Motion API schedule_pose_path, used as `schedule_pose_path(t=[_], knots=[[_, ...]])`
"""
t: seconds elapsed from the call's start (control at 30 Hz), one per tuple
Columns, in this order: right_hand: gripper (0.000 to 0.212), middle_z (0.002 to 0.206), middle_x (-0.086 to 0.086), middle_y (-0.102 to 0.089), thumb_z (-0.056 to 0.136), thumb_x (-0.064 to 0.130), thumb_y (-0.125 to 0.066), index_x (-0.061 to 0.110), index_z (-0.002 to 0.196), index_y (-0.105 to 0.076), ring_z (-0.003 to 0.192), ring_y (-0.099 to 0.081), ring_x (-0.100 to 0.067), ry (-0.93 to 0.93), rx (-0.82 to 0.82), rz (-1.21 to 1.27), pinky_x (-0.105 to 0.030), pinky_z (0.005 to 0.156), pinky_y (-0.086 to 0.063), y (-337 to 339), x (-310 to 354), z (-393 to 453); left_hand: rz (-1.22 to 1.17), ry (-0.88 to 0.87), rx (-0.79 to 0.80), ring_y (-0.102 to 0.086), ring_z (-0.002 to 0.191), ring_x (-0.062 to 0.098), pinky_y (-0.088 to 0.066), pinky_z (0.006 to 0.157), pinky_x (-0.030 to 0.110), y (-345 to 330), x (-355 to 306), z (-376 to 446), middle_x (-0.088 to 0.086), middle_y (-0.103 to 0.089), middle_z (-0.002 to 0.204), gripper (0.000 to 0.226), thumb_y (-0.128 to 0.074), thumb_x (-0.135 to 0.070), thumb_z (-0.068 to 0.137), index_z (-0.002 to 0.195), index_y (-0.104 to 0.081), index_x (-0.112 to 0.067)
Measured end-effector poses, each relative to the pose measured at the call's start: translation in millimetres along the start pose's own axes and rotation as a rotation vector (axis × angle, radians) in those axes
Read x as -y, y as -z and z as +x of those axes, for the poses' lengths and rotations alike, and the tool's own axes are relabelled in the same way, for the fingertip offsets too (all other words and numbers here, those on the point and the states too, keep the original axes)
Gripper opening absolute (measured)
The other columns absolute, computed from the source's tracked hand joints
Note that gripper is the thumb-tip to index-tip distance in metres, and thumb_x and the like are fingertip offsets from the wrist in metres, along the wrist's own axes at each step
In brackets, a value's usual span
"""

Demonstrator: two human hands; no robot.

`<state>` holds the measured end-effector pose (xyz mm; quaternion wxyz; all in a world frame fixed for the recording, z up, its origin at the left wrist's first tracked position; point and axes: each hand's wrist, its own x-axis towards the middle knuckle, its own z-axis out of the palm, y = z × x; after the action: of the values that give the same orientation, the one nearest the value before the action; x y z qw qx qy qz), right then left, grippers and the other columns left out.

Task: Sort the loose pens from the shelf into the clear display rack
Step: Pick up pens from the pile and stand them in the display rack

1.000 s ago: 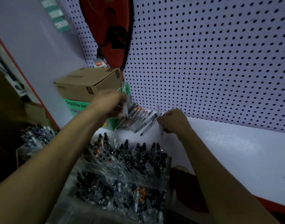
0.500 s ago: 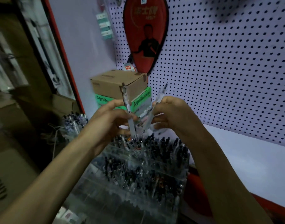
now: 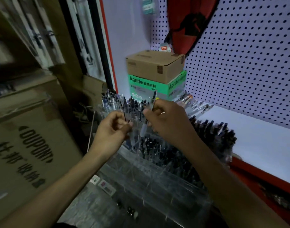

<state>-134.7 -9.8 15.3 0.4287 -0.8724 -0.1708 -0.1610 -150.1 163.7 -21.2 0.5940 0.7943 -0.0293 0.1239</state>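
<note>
A plain brown cardboard box [image 3: 155, 67] is stacked on a green box printed "Agnite" [image 3: 157, 86], both seen beyond the hands. Behind them, a white pegboard wall dotted with dark holes [image 3: 248, 63] is hung with a red oval racket cover [image 3: 188, 22]. To the left of the hands, a large brown carton marked "DUPONT" [image 3: 25, 137] is seen. Small labelled tags [image 3: 103, 185] are seen below the hands.

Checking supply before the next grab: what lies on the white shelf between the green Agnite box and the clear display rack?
In the head view, a loose pile of pens lies on the white shelf, between the green Agnite box and the clear display rack.
</note>
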Motion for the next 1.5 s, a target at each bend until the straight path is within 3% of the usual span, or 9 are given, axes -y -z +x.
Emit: schedule_pose_path(t=[0.17, 0.4, 0.57, 0.77, 0.93, 1.1, 1.3, 1.4, 1.5], knots=[[0.027, 0.075, -0.010, -0.063, 0.091, 0.024, -0.067, 0.013, 0.088, -0.043, 0.066, -0.060, -0.022, 0.077, 0.058, -0.114, -0.037, 0.063, -0.051, -25.2, 0.5, -4.4, 0.189, -0.054, 0.088, -0.050, 0.068, 0.032, -0.052, 0.072, 0.029, 11.0, 26.3, 3.3, 0.034, -0.048, 0.079, 0.017, -0.061, 0.004, 0.090, 0.087, -0.044, 0.000], [0.019, 0.075, -0.010, -0.060, 0.092, 0.018, -0.063, 0.013, 0.080, -0.048, 0.068, -0.058, -0.023, 0.022, 0.301, -0.211, -0.040, 0.067, -0.054, -45.8, -6.3, -11.1, 0.532, -0.059, 0.278, -0.064, 0.073, 0.016, -0.050, 0.066, 0.032, 5.7, 51.8, -1.8, 0.006, -0.066, 0.072, 0.020, -0.066, -0.003, 0.085, 0.076, -0.052, -0.015], [0.006, 0.083, -0.014, -0.063, 0.090, 0.010, -0.062, 0.006, 0.094, -0.060, 0.077, -0.060, -0.028, 0.034, 0.249, -0.204, -0.045, 0.072, -0.054, -47.4, -8.2, -9.9, 0.628, -0.074, 0.300, -0.061, 0.075, 0.016, -0.036, 0.053, 0.009, 1.3, 51.3, 1.0, 0.005, -0.067, 0.080, 0.012, -0.066, -0.006, 0.083, 0.079, -0.055, -0.008], [0.010, 0.092, -0.014, -0.068, 0.094, 0.014, -0.062, 0.006, 0.096, -0.068, 0.084, -0.064, -0.027, 0.001, 0.351, -0.352, -0.042, 0.080, -0.055, -52.5, -15.2, -8.2, 0.519, -0.098, 0.266, -0.061, 0.072, 0.008, -0.048, 0.067, 0.023, 5.9, 51.1, 1.0, 0.002, -0.068, 0.079, 0.008, -0.066, -0.002, 0.083, 0.084, -0.064, -0.010], [0.010, 0.093, -0.009, -0.070, 0.091, 0.016, -0.065, 0.008, 0.095, -0.070, 0.085, -0.065, -0.023, 0.004, 0.305, -0.328, -0.040, 0.083, -0.055, -50.5, -15.5, -5.9, 0.604, -0.097, 0.283, -0.057, 0.063, -0.001, -0.042, 0.061, 0.011, 6.2, 56.9, 4.2, -0.002, -0.066, 0.069, 0.017, -0.071, -0.008, 0.084, 0.072, -0.060, -0.014], [0.012, 0.087, -0.007, -0.066, 0.096, 0.020, -0.059, 0.015, 0.090, -0.068, 0.080, -0.063, -0.024, 0.051, 0.320, -0.531, -0.034, 0.072, -0.054, -61.0, -12.8, -10.0, 0.709, -0.108, 0.310, -0.066, 0.083, 0.017, -0.056, 0.072, 0.036, -3.0, 63.3, 4.2, 0.000, -0.071, 0.086, 0.007, -0.073, -0.012, 0.083, 0.079, -0.069, -0.016], [0.022, 0.091, -0.007, -0.052, 0.095, 0.003, -0.052, 0.012, 0.100, -0.072, 0.083, -0.058, -0.025, 0.075, 0.417, -0.645, -0.028, 0.068, -0.039, -68.1, -10.6, -12.5, 0.658, -0.060, 0.322, -0.064, 0.079, 0.011, -0.050, 0.073, 0.027, 9.3, 64.9, 6.2, 0.001, -0.069, 0.084, 0.008, -0.071, -0.005, 0.081, 0.078, -0.066, -0.010], [0.027, 0.096, -0.007, -0.065, 0.092, 0.002, -0.054, 0.016, 0.104, -0.073, 0.084, -0.063, -0.025, 0.052, 0.440, -0.654, -0.032, 0.071, -0.051, -64.3, -9.0, -14.3, 0.616, 0.009, 0.334, -0.057, 0.065, -0.010, -0.044, 0.066, 0.016, 16.8, 65.1, 5.1, -0.002, -0.067, 0.087, 0.004, -0.069, -0.002, 0.083, 0.084, -0.066, -0.004], [0.023, 0.098, -0.007, -0.067, 0.088, 0.005, -0.058, 0.017, 0.102, -0.070, 0.087, -0.064, -0.026, 0.040, 0.458, -0.642, -0.038, 0.079, -0.056, -57.5, -7.0, -19.3, 0.576, 0.006, 0.337, -0.062, 0.081, 0.000, -0.050, 0.075, 0.018, 18.0, 58.2, 4.8, 0.001, -0.068, 0.096, 0.015, -0.059, 0.006, 0.085, 0.091, -0.068, -0.005]])
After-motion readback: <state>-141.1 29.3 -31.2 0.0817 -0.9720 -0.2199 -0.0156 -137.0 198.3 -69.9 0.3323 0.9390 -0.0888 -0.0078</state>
